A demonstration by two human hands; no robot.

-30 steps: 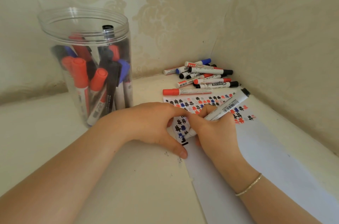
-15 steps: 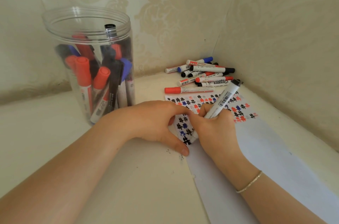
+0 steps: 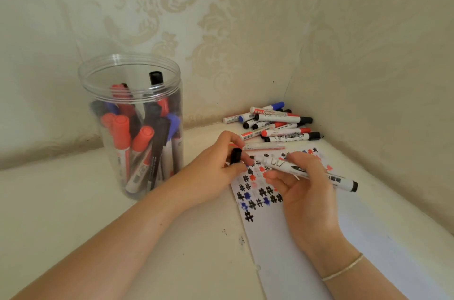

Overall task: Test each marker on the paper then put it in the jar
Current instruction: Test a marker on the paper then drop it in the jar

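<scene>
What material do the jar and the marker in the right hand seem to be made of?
The jar looks like clear, glossy plastic: the markers inside show through its wall, and the rim is ridged. It could be glass. The marker in the right hand looks like smooth white plastic with printed text and a black end.

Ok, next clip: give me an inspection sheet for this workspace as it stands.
Surface: pale tabletop in a wall corner, with small dark specks near the paper's edge.
Job's things: clear jar upright, lidless, holding many markers; paper with rows of black, red and blue hash marks; uncapped black marker; its cap.
Clutter: pile of capped markers in the corner.
Grippers: left hand pinches the cap; right hand holds the marker, tip toward the cap.
Cables: nothing seen.
Surroundings: patterned wallpaper; bracelet on right wrist.
</scene>
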